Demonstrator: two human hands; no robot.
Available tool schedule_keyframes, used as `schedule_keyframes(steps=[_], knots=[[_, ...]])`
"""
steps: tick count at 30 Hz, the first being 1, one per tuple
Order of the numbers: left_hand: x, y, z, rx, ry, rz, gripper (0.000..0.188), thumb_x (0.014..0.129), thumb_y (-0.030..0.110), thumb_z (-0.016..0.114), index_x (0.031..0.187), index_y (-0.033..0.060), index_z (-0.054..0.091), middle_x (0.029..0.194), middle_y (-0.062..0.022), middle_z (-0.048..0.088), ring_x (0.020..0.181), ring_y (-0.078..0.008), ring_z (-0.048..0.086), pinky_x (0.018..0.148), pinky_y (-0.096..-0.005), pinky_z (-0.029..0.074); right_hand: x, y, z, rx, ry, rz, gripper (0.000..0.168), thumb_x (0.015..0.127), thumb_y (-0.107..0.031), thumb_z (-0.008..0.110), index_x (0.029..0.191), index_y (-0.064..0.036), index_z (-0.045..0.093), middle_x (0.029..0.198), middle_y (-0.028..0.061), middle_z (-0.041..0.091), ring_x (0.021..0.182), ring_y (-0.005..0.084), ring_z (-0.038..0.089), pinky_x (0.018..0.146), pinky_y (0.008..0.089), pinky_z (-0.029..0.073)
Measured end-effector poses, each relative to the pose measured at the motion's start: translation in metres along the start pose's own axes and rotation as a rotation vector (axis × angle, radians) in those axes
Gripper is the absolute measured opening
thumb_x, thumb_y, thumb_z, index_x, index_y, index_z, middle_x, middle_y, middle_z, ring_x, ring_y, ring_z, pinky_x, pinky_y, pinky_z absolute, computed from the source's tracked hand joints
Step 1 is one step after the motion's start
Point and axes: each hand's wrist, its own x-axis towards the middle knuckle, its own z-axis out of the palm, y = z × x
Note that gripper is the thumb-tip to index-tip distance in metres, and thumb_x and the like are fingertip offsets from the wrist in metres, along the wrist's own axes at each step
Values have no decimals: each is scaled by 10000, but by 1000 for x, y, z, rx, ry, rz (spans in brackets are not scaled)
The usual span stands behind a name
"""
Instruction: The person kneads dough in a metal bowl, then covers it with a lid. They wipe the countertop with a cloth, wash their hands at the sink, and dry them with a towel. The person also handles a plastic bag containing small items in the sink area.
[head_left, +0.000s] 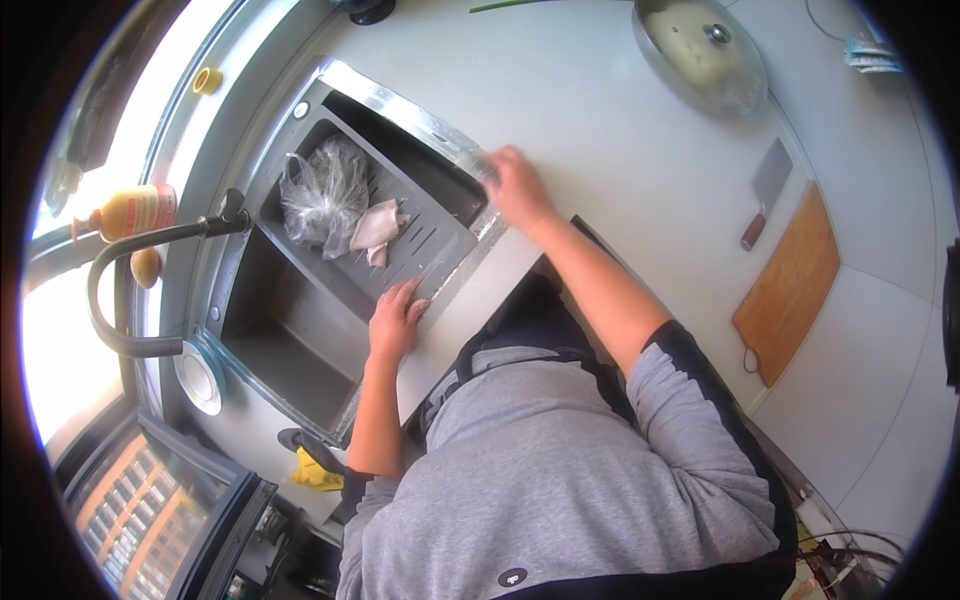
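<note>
My left hand (395, 319) rests on the near end of a grey slotted drain tray (442, 240), which lies across the dark sink (300, 322). In the tray are a pale, skin-like piece of food (377, 225) and a knotted clear plastic bag (326, 199) with contents I cannot make out. My right hand (516, 184) is at the sink's right rim, its fingers curled around a small, blurred greyish object (478, 166) whose kind I cannot tell.
A curved faucet (105, 277) arches over the sink's left side, beside a pump bottle (139, 212) and a stack of bowls (199, 379). On the right lie a cleaver (771, 176) and a wooden cutting board (795, 285). A glass-lidded pan (705, 56) stands at the back.
</note>
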Motion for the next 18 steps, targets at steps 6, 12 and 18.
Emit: schedule_keyframes(steps=[6, 12, 18], knots=[[4, -3, -7, -12, -40, 10, 399, 907, 330, 591, 1290, 219, 565, 1258, -48, 578, 1173, -290, 525, 963, -398, 450, -29, 1, 52, -116, -159, 35, 364, 777, -55, 636, 1139, -90, 614, 1106, 118, 565, 1003, 325, 587, 878, 424, 494], [-9, 0, -1, -3, -15, -44, 402, 915, 330, 580, 1303, 225, 556, 1267, -54, 571, 1180, -302, 519, 974, -402, 443, -22, -11, -20, -76, 49, 39, 373, 774, -42, 661, 1142, -73, 609, 1067, 134, 562, 979, 337, 585, 843, 422, 499], [20, 12, 2, -90, -18, -1, 392, 918, 266, 581, 1300, 176, 583, 1223, -87, 596, 1146, -310, 531, 979, -387, 432, -59, 8, 12, 63, 77, 187, 313, 807, -138, 684, 1110, -76, 637, 1044, 160, 592, 995, 370, 581, 880, 433, 480]])
